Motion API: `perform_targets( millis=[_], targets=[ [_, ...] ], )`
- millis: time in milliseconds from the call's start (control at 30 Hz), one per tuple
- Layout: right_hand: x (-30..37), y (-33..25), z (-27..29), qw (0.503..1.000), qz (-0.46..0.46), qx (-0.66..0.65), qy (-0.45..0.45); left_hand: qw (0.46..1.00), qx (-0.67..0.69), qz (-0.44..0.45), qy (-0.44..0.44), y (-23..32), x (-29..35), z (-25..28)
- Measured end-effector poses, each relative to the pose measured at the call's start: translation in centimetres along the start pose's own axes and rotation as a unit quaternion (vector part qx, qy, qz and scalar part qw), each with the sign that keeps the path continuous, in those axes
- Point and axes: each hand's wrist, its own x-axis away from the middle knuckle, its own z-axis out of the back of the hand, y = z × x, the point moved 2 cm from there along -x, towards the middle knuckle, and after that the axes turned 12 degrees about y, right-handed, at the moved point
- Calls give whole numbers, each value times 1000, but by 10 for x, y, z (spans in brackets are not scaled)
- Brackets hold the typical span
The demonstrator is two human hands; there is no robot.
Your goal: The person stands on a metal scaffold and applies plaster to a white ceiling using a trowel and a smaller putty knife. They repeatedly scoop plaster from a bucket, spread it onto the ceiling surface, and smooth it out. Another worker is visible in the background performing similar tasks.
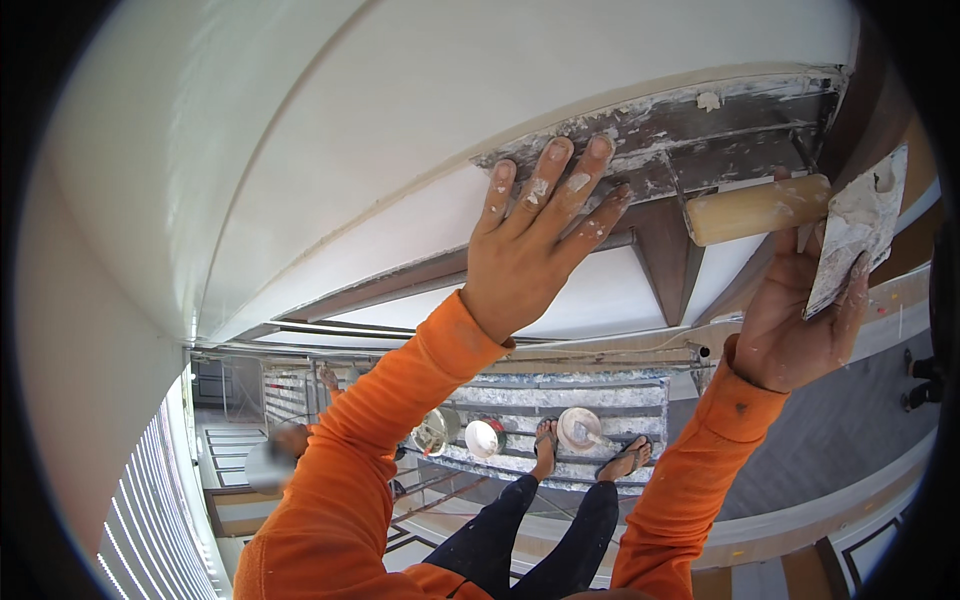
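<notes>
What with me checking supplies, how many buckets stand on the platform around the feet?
3: the leftmost bucket, nearest the left sleeve; the white-and-red bucket in the middle; the rightmost bucket, between the feet. The sleeve may hide others.

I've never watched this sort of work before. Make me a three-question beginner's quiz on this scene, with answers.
1. True or false: the left hand has its fingers spread apart at the smeared trowel.
2. Which hand holds the white-smeared scraper?
3. What stands by the feet on the slatted platform? A) a ladder; B) containers; C) a lamp.

Key: 1. True. 2. The right hand. 3. B.
</notes>
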Motion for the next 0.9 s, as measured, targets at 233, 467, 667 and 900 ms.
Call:
perform_targets(
  millis=[233, 467, 667, 900],
  targets=[
    [5, 0, -6, 1000, 5, 10, 13, 1000, 10, 4, -2, 3, 2, -2],
    [6, 0, -2, 998, -23, -58, 16, 997, 49, 54, -23, 9, -1, 1],
    [4, 2, 3, 995, -41, -66, 55, 979, 115, 152, -70, 30, -17, 19],
    [5, 2, -1, 996, -35, -34, 72, 922, 232, 310, 30, 70, -42, 23]
  ],
)
